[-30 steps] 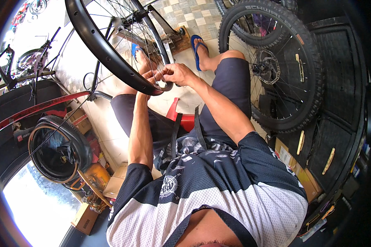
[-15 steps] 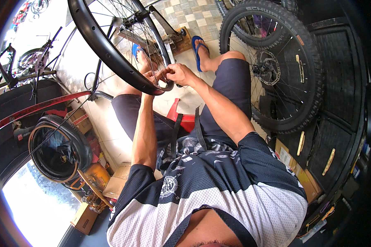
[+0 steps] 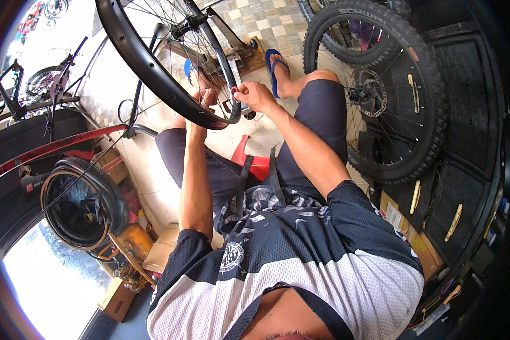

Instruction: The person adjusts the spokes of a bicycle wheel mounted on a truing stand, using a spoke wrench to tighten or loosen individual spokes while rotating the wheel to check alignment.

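Observation:
A black bare bicycle rim with spokes sits in a metal wheel stand in front of me. My right hand is at the near right side of the rim, fingers pinched on a small red spoke wrench. My left hand reaches in among the spokes behind the near rim edge. Its fingers are closed together, partly hidden by spokes and rim, and what they pinch is too small to tell.
A wheel with a knobby tire and disc rotor leans at the right by black drawers. A red frame tube crosses the left. Tires and cardboard boxes stand lower left. A red stool shows between my legs.
My hands were together at the rim and have come apart. The right has shifted slightly right, the left up and left among the spokes. The red wrench now shows.

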`<control>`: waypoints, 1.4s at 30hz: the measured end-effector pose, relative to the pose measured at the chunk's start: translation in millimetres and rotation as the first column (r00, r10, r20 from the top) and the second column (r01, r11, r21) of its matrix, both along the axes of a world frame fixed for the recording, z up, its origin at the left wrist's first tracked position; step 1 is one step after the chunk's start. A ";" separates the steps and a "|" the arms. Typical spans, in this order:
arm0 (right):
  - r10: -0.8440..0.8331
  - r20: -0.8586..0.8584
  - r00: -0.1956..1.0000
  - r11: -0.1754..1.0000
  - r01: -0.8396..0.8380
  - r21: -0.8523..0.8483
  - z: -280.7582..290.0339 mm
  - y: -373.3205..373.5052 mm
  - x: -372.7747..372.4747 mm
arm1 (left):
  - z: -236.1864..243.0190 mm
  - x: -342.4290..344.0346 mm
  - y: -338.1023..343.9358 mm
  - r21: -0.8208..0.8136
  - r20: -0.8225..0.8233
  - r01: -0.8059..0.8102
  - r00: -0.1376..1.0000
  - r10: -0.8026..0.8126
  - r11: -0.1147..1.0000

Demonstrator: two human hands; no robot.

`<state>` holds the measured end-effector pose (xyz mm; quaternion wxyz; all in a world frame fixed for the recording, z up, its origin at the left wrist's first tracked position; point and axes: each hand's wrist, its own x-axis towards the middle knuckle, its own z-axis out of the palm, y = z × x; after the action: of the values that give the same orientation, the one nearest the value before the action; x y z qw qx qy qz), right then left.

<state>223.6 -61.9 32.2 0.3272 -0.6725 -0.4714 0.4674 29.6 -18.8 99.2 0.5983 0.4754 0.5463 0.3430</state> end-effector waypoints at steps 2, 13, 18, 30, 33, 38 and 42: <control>0.018 -0.052 0.998 1.000 -0.018 0.000 -3.3 -1.2 -6.0 | 11.0 1.2 -2.8 -0.043 0.014 -0.026 1.000 0.026 0.999; 0.189 0.029 0.982 0.977 -0.191 0.098 21.8 -5.8 -12.9 | 4.6 -4.7 -5.9 -0.153 0.065 -0.086 0.993 0.097 0.985; 0.218 0.022 0.976 0.973 -0.219 0.077 38.0 -4.9 -15.2 | -24.2 -8.4 -6.8 -0.287 -0.016 0.126 0.991 -0.136 0.950; 0.239 -0.011 0.971 0.967 -0.237 0.098 32.3 -3.6 -13.1 | -44.6 -17.8 3.8 -0.448 0.132 0.250 0.968 -0.213 0.859; 0.220 -0.062 0.974 0.974 -0.216 0.064 22.8 -3.6 -11.5 | -42.8 -9.7 3.1 -0.381 -0.106 0.168 0.969 -0.224 0.909; 0.214 -0.091 0.972 0.975 -0.208 0.074 10.7 -1.3 -10.0 | -43.4 6.8 -1.1 -0.252 -0.318 0.092 0.932 -0.172 0.963; 0.211 -0.098 0.972 0.976 -0.204 0.081 9.0 -1.4 -13.2 | -38.3 8.1 -4.8 -0.216 -0.362 0.075 0.920 -0.151 0.973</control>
<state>210.4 -63.3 41.2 0.3244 -0.5818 -0.5373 0.5172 37.7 -23.6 60.9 0.5457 0.5014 0.6535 0.1542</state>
